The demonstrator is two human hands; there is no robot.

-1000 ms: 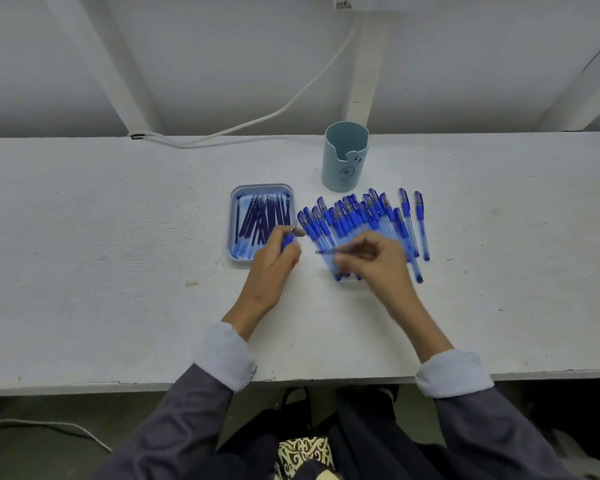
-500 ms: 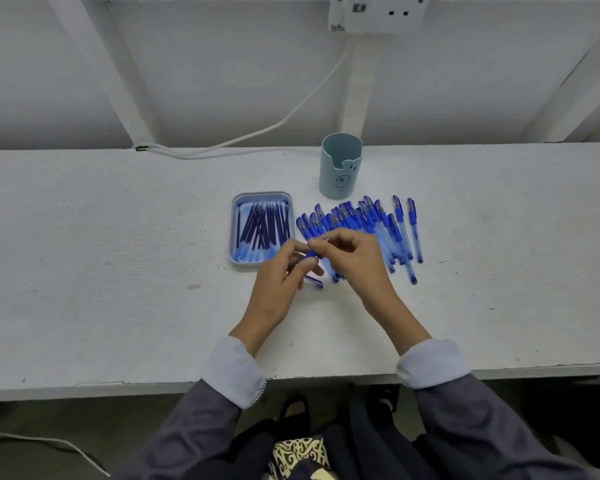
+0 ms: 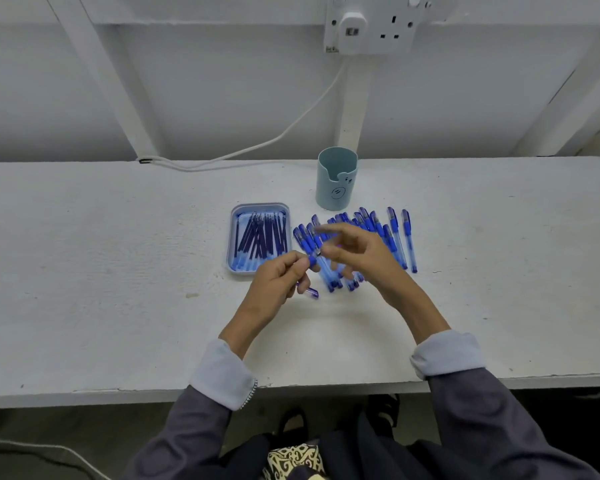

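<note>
White surface (image 3: 118,271) below a wall socket (image 3: 371,26): we are logging pens.
Our left grip (image 3: 278,282) is pinching one blue pen (image 3: 311,293) between the tray (image 3: 230,265) of refills (image 3: 260,237) and the pen row (image 3: 395,237). Our right grip (image 3: 357,261) is hovering over that row, fingers blurring; we are unable to tell whether spread or pinching. A cup (image 3: 336,178) is standing behind.

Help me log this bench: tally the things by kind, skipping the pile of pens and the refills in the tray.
Tray: 1
Cup: 1
Cable: 1
Wall socket: 1
Pen in the left hand: 1
Total: 5
</note>
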